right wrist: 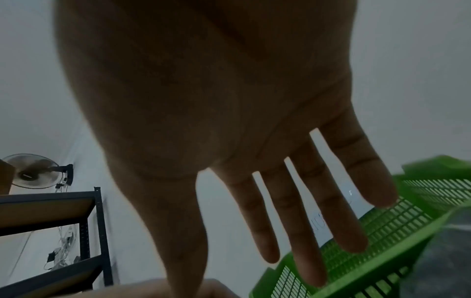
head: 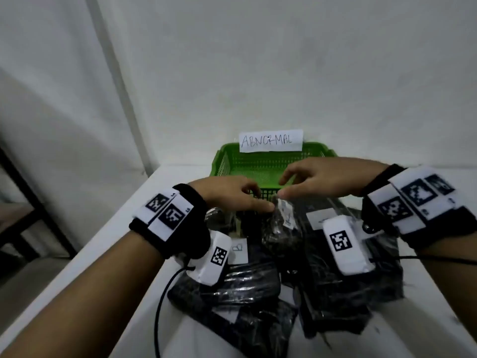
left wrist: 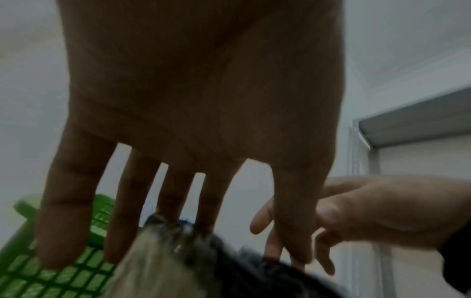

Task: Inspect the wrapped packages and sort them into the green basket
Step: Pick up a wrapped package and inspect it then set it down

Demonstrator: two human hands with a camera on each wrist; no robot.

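A pile of black plastic-wrapped packages (head: 284, 275) with small white labels lies on the white table (head: 108, 280). Behind the pile stands the green basket (head: 258, 164), which holds nothing, with a paper sign reading ABNORMAL (head: 271, 140) on its back rim. My left hand (head: 247, 197) reaches over the pile with straight, spread fingers. Its fingertips (left wrist: 178, 217) touch the top edge of the uppermost crinkled package (head: 278, 231). My right hand (head: 296, 182) hovers just beyond, over the basket's front rim (right wrist: 382, 260), fingers (right wrist: 305, 231) straight and holding nothing.
A dark metal shelf rack (right wrist: 89, 231) stands left of the table, with a wall fan (right wrist: 33, 171) above it. Another shelf (left wrist: 407, 125) is on the right. A black cable (head: 160, 306) hangs from my left wrist. The wall rises close behind the basket.
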